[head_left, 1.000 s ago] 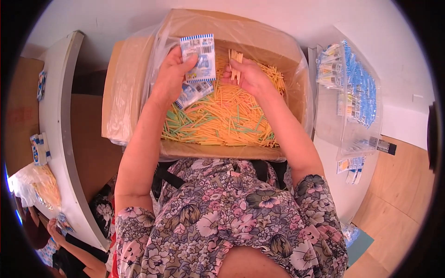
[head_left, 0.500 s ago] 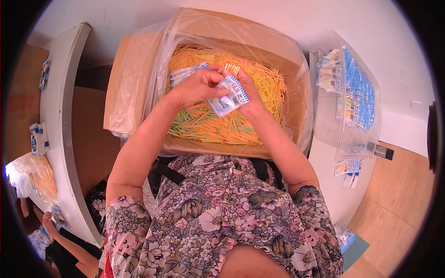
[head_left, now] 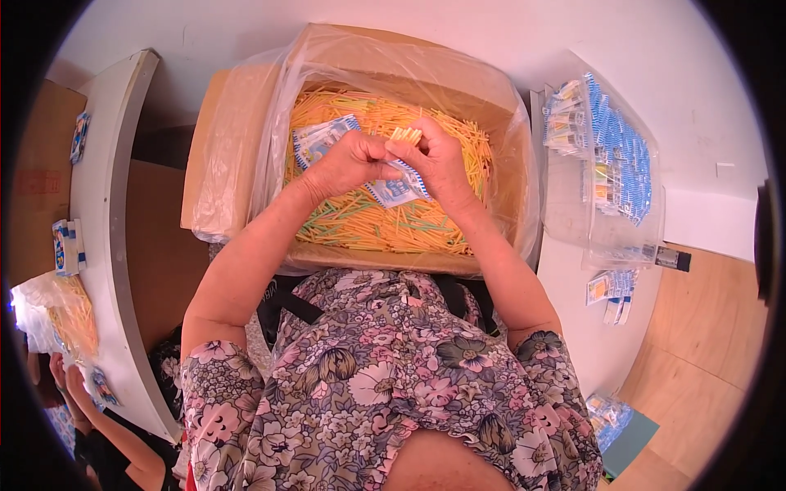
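Observation:
Above a carton of thin coloured sticks (head_left: pixel 360 225), both hands meet at a small clear packet (head_left: pixel 395 193) with a blue striped edge. My left hand (head_left: pixel 354 162) is closed, pinching the packet near its top. Between the fingers of my right hand (head_left: pixel 436 159) is a small bundle of yellow sticks (head_left: pixel 407 135), and these fingers also touch the packet's upper edge. Whether the stick ends are inside the packet is hidden by the fingers. Several flat packets (head_left: pixel 323 137) lie on the sticks, left of my left hand.
A plastic liner (head_left: pixel 274 106) covers the walls of the cardboard box (head_left: pixel 385 57). At right, a clear bin (head_left: pixel 565 213) holds rows of filled packets (head_left: pixel 618 155); more packets (head_left: pixel 612 286) lie beside it. A white table (head_left: pixel 123 245) stands left, with a co-worker's hands (head_left: pixel 70 380) beyond it.
My right hand has brought the stick bundle down to the packet's upper edge, and its fingers now cover part of the packet. The view has shifted slightly. The co-worker's hands have moved.

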